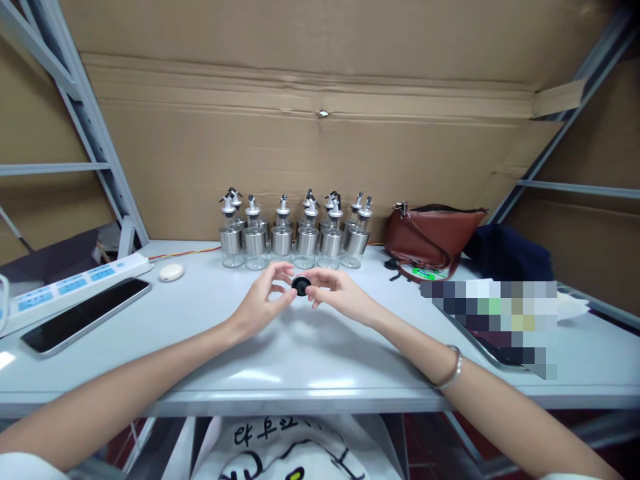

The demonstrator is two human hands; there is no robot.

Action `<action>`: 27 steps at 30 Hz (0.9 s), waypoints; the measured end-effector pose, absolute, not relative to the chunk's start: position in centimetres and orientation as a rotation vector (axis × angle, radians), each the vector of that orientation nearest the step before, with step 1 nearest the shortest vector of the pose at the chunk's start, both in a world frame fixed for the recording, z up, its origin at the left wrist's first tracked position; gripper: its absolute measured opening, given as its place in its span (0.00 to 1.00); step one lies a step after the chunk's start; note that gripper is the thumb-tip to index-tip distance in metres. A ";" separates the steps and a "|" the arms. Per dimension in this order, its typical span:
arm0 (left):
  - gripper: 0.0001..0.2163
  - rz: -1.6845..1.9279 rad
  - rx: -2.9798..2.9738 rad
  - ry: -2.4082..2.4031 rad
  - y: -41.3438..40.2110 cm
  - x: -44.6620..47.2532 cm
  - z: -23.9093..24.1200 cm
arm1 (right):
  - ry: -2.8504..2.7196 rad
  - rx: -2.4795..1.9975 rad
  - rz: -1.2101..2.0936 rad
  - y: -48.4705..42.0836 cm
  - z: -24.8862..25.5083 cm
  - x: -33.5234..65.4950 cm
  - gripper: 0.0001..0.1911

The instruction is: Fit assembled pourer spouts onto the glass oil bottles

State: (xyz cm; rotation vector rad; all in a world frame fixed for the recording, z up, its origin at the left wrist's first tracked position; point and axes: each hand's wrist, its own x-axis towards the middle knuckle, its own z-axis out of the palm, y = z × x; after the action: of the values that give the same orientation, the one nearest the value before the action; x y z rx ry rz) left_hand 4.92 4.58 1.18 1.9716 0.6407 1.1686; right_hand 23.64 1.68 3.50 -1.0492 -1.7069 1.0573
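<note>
Over the middle of the table, a small round black cap with a silver rim (pixel 301 286) is held up between my two hands, its dark face turned towards me. My right hand (pixel 340 293) pinches it, with the thumb on the front and the fingers behind. From the other side, the thumb and fingertips of my left hand (pixel 263 297) curve round its left edge. Behind my hands stand several glass bottles with steel sleeves (pixel 306 245), most topped by a pourer spout (pixel 283 205). The far side of the cap is hidden.
On the left lie a power strip (pixel 75 287), a phone (pixel 87 313) and a white round case (pixel 171 272). A brown leather bag (pixel 430 233), dark cloth (pixel 510 252) and a blurred-out flat item (pixel 490 320) occupy the right. Cardboard (pixel 320 153) walls the back.
</note>
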 end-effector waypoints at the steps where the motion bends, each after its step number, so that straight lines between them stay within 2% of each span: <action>1: 0.14 1.078 1.900 0.653 4.7 5.0 1.0 | -1.732 -1.053 1.043 1.6 3.6 23.6 0.17; 4: 0.15 0.935 1.754 0.622 4.9 5.1 0.6 | -1.796 -1.068 1.022 1.6 3.6 23.6 0.17; 12: 0.18 0.927 1.679 0.564 4.9 5.1 0.3 | -1.854 -1.064 1.052 1.5 3.7 23.8 0.17; 21: 0.11 0.966 1.936 0.658 4.0 5.3 0.8 | -1.884 -1.096 0.931 1.2 2.8 23.3 0.13; 27: 0.09 0.994 2.048 0.658 3.2 5.1 1.2 | -1.926 -1.033 0.855 0.1 3.4 22.7 0.11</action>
State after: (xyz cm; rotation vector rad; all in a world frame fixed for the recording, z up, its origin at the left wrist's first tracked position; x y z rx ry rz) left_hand 5.05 3.16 1.20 2.0485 0.6584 0.9944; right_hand 22.71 0.13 3.41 -1.0333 -1.9264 0.8547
